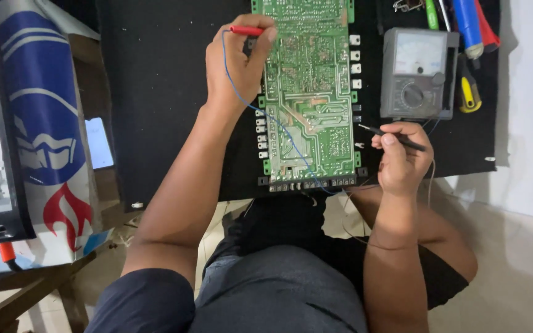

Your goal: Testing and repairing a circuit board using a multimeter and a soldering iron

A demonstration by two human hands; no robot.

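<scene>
Nearest the viewer, the person's lap in dark clothing is seen, with both forearms stretched out over a black mat [155, 92] that is spread on the floor. The right hand [402, 161] is closed around a black test probe [396, 138], held like a pen; its metal tip is aimed left at the right edge of a green circuit board [308, 92] and lies just beside it. The board is laid flat in the middle of the mat, solder side up, with rows of white and black connectors along its edges. A blue wire [279, 126] is draped across the board toward its near edge. Farther off, the left hand [240, 58] is closed on a red test probe [246, 30], pressed at the board's far left edge. To the right of the board, a grey analog multimeter [416, 74] rests on the mat. Beyond it, screwdrivers [467, 28] with blue, red, green and yellow handles are gathered at the far right.
</scene>
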